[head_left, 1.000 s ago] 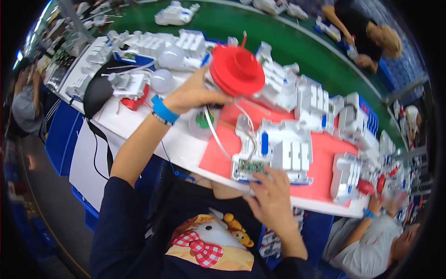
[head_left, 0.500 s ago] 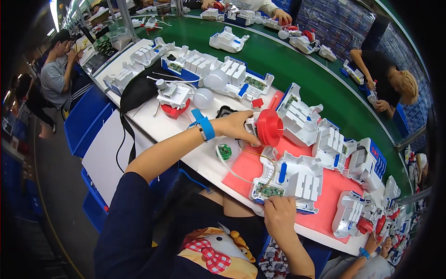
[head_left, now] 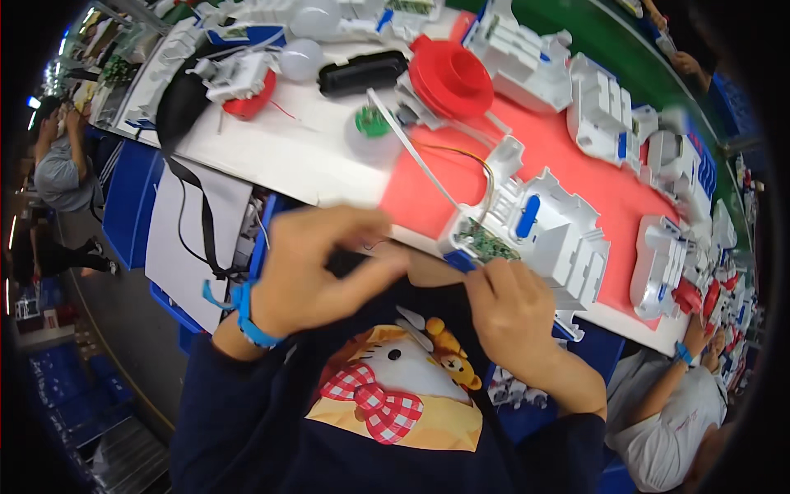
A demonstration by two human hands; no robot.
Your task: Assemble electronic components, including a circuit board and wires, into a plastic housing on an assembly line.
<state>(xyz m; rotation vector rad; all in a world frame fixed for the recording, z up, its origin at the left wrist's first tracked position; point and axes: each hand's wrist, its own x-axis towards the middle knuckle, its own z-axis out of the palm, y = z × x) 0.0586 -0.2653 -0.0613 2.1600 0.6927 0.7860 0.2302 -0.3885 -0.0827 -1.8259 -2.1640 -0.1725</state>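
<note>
My left hand (head_left: 321, 267), a blue strap on its wrist, is raised in front of my body. Its thumb and fingers are apart and hold nothing. My right hand (head_left: 518, 313) is closed in a pinch at the near edge of a white plastic housing (head_left: 568, 218), beside its green circuit board (head_left: 485, 240). What the fingertips grip is hidden. A blue piece (head_left: 528, 216) sits in the housing. A red round part (head_left: 451, 78) on a white base lies beyond it, with thin wires (head_left: 473, 155) running toward the board.
A pink mat (head_left: 411, 185) lies under the housing. More white housings (head_left: 522, 58) line the table's far side. To the left are a black case (head_left: 362, 74), a clear dome with a green board (head_left: 373, 122) and a white-and-red assembly (head_left: 247, 78). A co-worker (head_left: 671, 403) sits at right.
My left hand has let go of the red round part, which now rests on the table, and has drawn back toward my body. My right hand stays at the housing's near edge. The view has shifted.
</note>
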